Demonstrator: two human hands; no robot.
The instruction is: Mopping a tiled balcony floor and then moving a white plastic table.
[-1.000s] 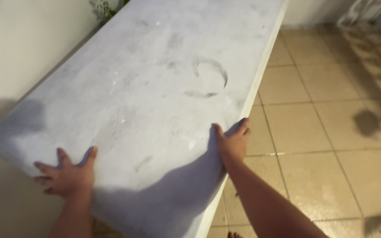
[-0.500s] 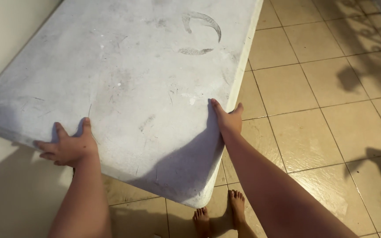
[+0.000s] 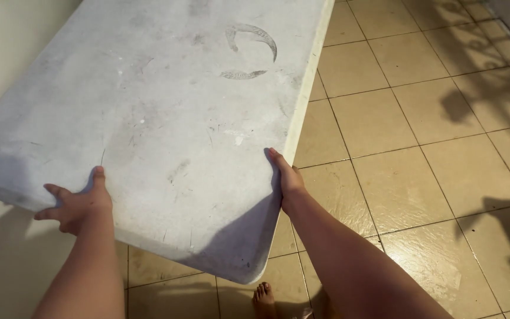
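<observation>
One white tabletop (image 3: 160,118); two hands: left hand (image 3: 75,207), right hand (image 3: 287,180); one foot (image 3: 262,298).

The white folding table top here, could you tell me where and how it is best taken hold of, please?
Probably at the near end of the white table top, one hand on each long edge. The slab is broad and flat with thin rims, so thumbs go on top and the fingers curl under, as the left hand and right hand do.

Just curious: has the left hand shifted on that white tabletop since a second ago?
Yes. The left hand slid off the tabletop surface to its near edge.
</observation>
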